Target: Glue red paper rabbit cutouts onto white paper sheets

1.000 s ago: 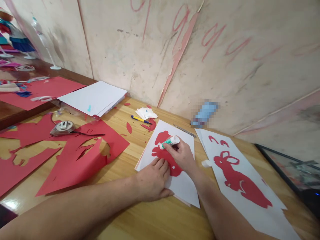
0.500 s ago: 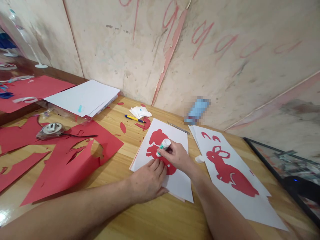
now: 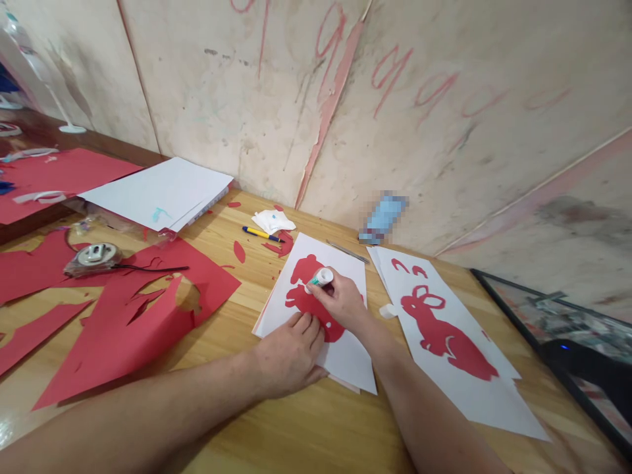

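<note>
My right hand [image 3: 342, 303] is closed around a glue stick [image 3: 322, 277] with a white barrel. The glue stick is tilted, its lower end at a red paper cutout [image 3: 307, 268] of an animal shape. That cutout lies on a white sheet of paper [image 3: 353, 368]. My left hand [image 3: 291, 349] rests on the lower part of the cutout and the sheet, fingers bent slightly and pressing down, with nothing gripped. Part of the cutout is hidden under both hands.
Right of me, a red rabbit cutout [image 3: 451, 339] lies on white paper. At left are red paper scraps [image 3: 123, 329], a tape measure [image 3: 96, 257] and a stack of white paper [image 3: 162, 191]. A yellow-blue pen [image 3: 261, 234], a crumpled tissue [image 3: 273, 221] and thin metal tool [image 3: 348, 251] lie near the wall.
My right hand has shifted slightly up and left with the glue stick, which now leans over more. The left hand stays on the cutout. The whole view has moved a little.
</note>
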